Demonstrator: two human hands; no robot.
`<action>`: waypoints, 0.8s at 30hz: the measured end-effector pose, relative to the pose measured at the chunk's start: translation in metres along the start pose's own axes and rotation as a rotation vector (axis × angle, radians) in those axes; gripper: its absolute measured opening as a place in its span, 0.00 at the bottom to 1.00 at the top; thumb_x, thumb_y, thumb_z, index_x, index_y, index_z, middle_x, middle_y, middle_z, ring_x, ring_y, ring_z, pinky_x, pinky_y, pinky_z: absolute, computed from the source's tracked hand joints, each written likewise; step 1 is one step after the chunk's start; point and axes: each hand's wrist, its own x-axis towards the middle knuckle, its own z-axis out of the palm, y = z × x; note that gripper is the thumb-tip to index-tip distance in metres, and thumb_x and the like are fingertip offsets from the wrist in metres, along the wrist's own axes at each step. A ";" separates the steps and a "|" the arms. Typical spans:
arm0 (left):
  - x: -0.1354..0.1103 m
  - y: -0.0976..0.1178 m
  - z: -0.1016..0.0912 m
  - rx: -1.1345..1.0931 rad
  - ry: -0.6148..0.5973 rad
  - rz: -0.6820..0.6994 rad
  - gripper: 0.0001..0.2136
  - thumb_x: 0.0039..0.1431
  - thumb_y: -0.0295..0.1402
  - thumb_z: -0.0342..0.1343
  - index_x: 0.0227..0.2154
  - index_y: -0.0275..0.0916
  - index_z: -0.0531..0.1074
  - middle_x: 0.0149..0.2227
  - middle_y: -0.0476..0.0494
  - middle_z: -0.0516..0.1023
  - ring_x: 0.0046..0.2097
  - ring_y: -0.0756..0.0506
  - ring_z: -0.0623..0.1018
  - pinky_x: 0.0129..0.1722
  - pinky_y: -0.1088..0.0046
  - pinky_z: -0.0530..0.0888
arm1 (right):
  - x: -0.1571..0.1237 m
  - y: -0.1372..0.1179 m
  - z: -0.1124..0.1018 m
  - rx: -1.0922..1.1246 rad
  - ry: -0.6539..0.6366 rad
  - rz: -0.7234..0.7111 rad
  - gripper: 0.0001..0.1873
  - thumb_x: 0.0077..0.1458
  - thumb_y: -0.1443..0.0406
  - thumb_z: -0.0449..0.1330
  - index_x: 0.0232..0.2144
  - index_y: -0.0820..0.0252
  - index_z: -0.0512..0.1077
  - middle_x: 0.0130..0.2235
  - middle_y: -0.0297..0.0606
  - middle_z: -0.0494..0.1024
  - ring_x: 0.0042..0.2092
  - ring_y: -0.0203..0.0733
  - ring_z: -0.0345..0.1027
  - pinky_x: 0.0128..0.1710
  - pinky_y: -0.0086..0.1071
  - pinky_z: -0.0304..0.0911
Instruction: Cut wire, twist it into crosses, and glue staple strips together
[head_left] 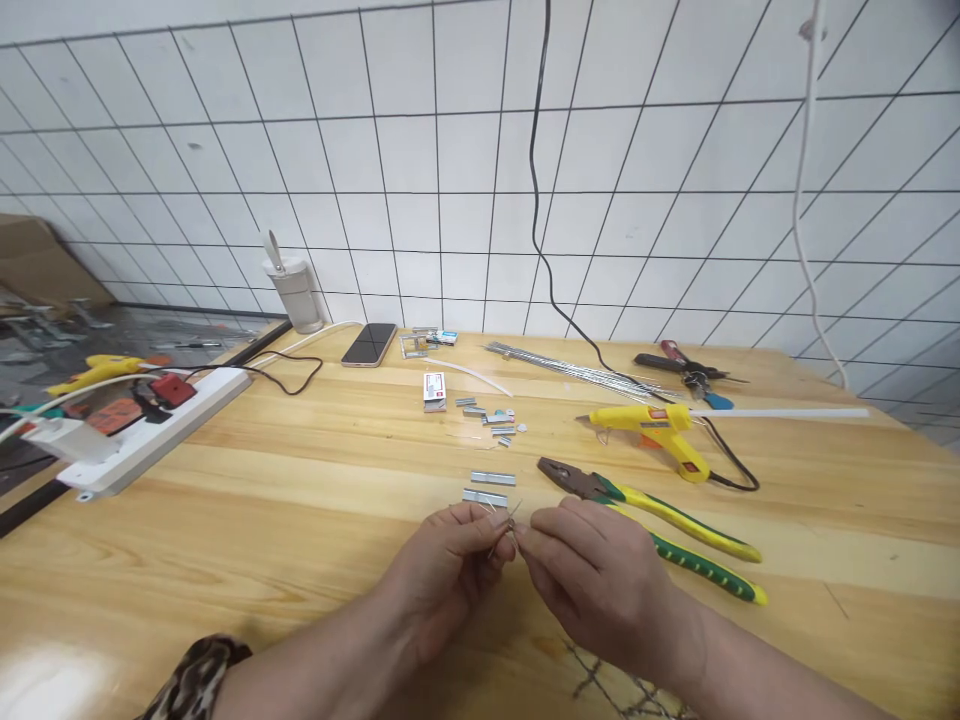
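Note:
My left hand (pixel 450 565) and my right hand (pixel 592 575) meet over the near middle of the wooden table (pixel 262 520). Both pinch a small thin piece of metal wire (pixel 507 528) between their fingertips. Just beyond the fingers lie two strips of staples (pixel 489 488). Pliers with green and yellow handles (pixel 660 525) rest right beside my right hand.
A yellow glue gun (pixel 660 430) with a black cord lies farther right. More staple strips and a small staple box (pixel 434 391) sit mid-table, with a phone (pixel 369 343), metal rods (pixel 570 370) and a white power strip (pixel 142 425) at the left edge. A tiled wall stands behind.

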 end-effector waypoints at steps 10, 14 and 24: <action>0.001 0.000 0.001 -0.075 0.078 -0.067 0.05 0.44 0.21 0.61 0.18 0.31 0.72 0.18 0.49 0.71 0.22 0.56 0.69 0.25 0.85 0.67 | -0.001 0.000 0.000 -0.036 -0.041 0.013 0.12 0.56 0.74 0.49 0.30 0.62 0.71 0.27 0.39 0.73 0.27 0.38 0.60 0.25 0.31 0.57; 0.003 -0.002 -0.001 -0.116 0.081 -0.057 0.04 0.47 0.18 0.57 0.22 0.30 0.74 0.21 0.48 0.73 0.24 0.56 0.70 0.27 0.86 0.70 | -0.005 0.004 0.002 -0.017 -0.037 -0.039 0.09 0.57 0.73 0.51 0.31 0.63 0.71 0.29 0.41 0.73 0.28 0.39 0.60 0.26 0.31 0.58; -0.003 0.001 0.004 -0.037 0.023 -0.031 0.06 0.40 0.25 0.65 0.17 0.31 0.72 0.18 0.49 0.71 0.23 0.56 0.69 0.26 0.85 0.67 | -0.005 0.004 -0.003 0.034 -0.042 -0.052 0.08 0.55 0.74 0.52 0.33 0.65 0.72 0.25 0.38 0.70 0.26 0.38 0.56 0.24 0.31 0.52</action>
